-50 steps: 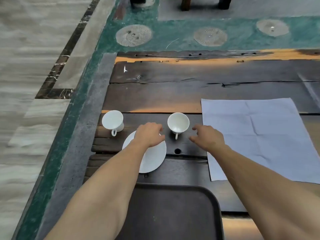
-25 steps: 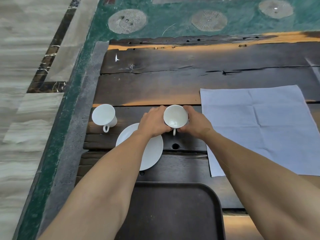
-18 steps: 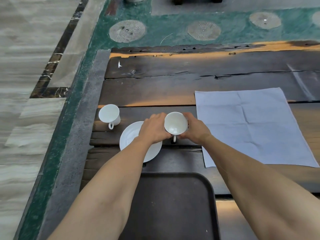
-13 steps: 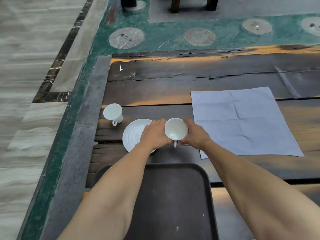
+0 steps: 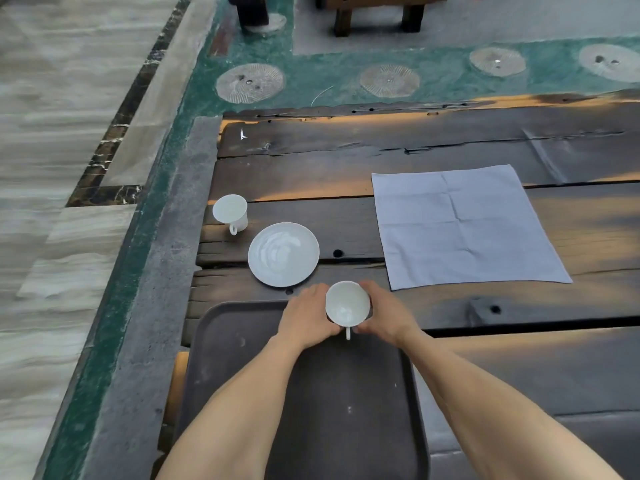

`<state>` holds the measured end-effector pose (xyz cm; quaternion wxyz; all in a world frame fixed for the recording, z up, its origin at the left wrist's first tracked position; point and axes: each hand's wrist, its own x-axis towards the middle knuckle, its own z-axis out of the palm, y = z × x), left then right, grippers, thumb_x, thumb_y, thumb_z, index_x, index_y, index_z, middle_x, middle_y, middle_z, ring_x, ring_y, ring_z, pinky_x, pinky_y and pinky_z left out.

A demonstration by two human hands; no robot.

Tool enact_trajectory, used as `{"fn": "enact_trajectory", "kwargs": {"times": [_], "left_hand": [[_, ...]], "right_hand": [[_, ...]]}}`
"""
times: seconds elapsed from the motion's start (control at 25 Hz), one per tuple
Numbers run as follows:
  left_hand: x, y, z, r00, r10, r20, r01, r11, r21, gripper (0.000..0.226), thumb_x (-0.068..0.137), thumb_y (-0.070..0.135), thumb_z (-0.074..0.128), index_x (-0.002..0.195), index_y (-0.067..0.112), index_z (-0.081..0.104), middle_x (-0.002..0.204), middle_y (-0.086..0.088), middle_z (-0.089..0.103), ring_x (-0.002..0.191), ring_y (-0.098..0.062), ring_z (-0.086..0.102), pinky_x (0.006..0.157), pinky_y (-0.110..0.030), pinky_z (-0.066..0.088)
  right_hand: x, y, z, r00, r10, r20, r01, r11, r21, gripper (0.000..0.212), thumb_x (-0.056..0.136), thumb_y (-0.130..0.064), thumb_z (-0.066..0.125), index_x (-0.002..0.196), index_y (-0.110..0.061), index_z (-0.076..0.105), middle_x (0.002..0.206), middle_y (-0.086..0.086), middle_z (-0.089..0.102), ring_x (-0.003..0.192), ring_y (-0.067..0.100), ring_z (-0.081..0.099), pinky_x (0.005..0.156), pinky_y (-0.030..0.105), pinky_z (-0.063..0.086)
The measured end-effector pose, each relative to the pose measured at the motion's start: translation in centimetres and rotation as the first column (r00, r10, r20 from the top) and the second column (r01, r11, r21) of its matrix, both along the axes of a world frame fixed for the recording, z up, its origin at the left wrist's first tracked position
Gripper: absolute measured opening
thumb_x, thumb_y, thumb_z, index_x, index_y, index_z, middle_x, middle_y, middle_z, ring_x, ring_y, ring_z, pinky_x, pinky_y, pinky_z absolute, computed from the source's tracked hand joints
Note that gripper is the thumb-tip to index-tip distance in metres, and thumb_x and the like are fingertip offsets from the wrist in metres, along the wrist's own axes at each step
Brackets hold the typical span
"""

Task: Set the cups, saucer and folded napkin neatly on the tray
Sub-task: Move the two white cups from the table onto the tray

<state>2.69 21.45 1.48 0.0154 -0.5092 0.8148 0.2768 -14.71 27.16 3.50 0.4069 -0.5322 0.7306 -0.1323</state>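
A white cup (image 5: 347, 303) with its handle toward me is held between both hands over the far edge of the dark tray (image 5: 221, 358). My left hand (image 5: 306, 318) cups its left side and my right hand (image 5: 386, 315) its right side. I cannot tell whether the cup touches the tray. A white saucer (image 5: 283, 253) lies on the wooden table just beyond the tray. A second white cup (image 5: 231, 211) stands upright to the saucer's far left. A pale grey napkin (image 5: 460, 225) lies spread flat on the table at the right.
The dark plank table (image 5: 346, 161) has holes and cracks; its left edge drops to a grey stone border (image 5: 145, 306). Wooden furniture legs (image 5: 377, 12) stand on the floor beyond the table.
Both hands closed around the cup beside the saucer and carried it toward me to the tray's far edge. The saucer, uncovered by my left hand, the other cup and the napkin stayed put.
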Motion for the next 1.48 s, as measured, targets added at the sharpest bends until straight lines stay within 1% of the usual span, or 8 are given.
{"fn": "enact_trajectory", "kwargs": {"times": [0.16,0.32,0.56,0.8,1.0,1.2,1.36,1.48], "left_hand": [[0.5,2.0,-0.8,1.000,0.019,0.010,-0.019,1.000,0.005,0.052,0.060,0.050,0.070,0.100,0.025,0.048,0.101,0.002,0.059,0.093,-0.025,0.057,0.074,-0.040,0.047],[0.7,2.9,-1.8,0.999,0.000,0.053,0.000,1.000,-0.009,0.059,0.064,0.055,0.068,0.108,0.021,0.050,0.107,0.001,0.057,0.098,-0.024,0.054,0.077,-0.039,0.045],[0.8,3.3,-2.6,0.998,0.005,0.063,-0.004,1.000,-0.015,0.056,0.066,0.051,0.070,0.108,0.020,0.049,0.106,0.001,0.056,0.098,-0.024,0.054,0.078,-0.038,0.043],[1.7,3.1,-3.3,0.997,0.023,0.074,-0.023,1.000,-0.007,0.054,0.068,0.050,0.067,0.108,0.021,0.048,0.107,0.002,0.055,0.099,-0.023,0.053,0.079,-0.036,0.041],[1.9,3.0,-3.6,0.998,0.027,0.059,-0.027,1.000,-0.005,0.055,0.067,0.051,0.068,0.108,0.021,0.047,0.106,0.002,0.054,0.098,-0.022,0.053,0.077,-0.035,0.039],[1.9,3.0,-3.7,0.997,0.048,0.058,-0.049,0.999,0.012,0.056,0.066,0.048,0.070,0.110,0.023,0.047,0.107,0.003,0.054,0.100,-0.022,0.052,0.077,-0.035,0.038],[2.1,3.3,-3.6,0.991,0.067,0.117,-0.072,0.997,0.036,0.056,0.069,0.048,0.069,0.115,0.023,0.048,0.113,0.003,0.054,0.108,-0.022,0.050,0.082,-0.037,0.039],[2.6,3.9,-3.3,0.983,0.072,0.169,-0.082,0.995,0.051,0.055,0.075,0.052,0.063,0.118,0.022,0.050,0.118,0.001,0.053,0.114,-0.023,0.049,0.089,-0.039,0.039]], "right_hand": [[0.7,1.8,-0.7,1.000,-0.003,-0.030,0.004,1.000,0.020,0.074,0.061,-0.029,0.079,0.127,-0.027,0.047,0.119,-0.004,0.063,0.109,0.022,0.058,0.087,0.043,0.051],[1.1,2.8,-1.3,0.999,-0.014,-0.051,0.015,0.999,0.028,0.078,0.059,-0.035,0.078,0.129,-0.033,0.044,0.123,-0.009,0.061,0.113,0.020,0.056,0.084,0.042,0.052],[1.5,3.2,-2.4,0.997,-0.025,-0.068,0.028,0.999,0.044,0.080,0.058,-0.039,0.077,0.129,-0.038,0.040,0.125,-0.008,0.059,0.115,0.021,0.054,0.083,0.043,0.051],[2.2,3.0,-3.5,0.997,-0.016,-0.070,0.021,0.998,0.060,0.076,0.066,-0.030,0.076,0.131,-0.038,0.038,0.126,-0.006,0.057,0.118,0.021,0.052,0.087,0.045,0.050],[2.4,2.9,-3.9,0.998,-0.034,-0.060,0.037,0.998,0.054,0.078,0.068,-0.029,0.076,0.135,-0.038,0.038,0.133,-0.008,0.055,0.122,0.021,0.051,0.090,0.045,0.050],[2.5,3.0,-4.0,0.997,-0.054,-0.055,0.057,0.997,0.052,0.078,0.068,-0.031,0.076,0.135,-0.040,0.037,0.134,-0.009,0.055,0.122,0.021,0.052,0.090,0.044,0.049],[2.8,3.2,-3.8,0.990,-0.009,-0.141,0.023,0.995,0.097,0.072,0.071,-0.035,0.072,0.135,-0.036,0.038,0.131,-0.004,0.056,0.121,0.025,0.052,0.089,0.045,0.049],[3.0,3.8,-3.5,0.960,0.024,-0.279,0.015,0.990,0.137,0.063,0.079,-0.039,0.067,0.136,-0.027,0.042,0.134,0.002,0.052,0.122,0.026,0.050,0.093,0.043,0.048]]}}
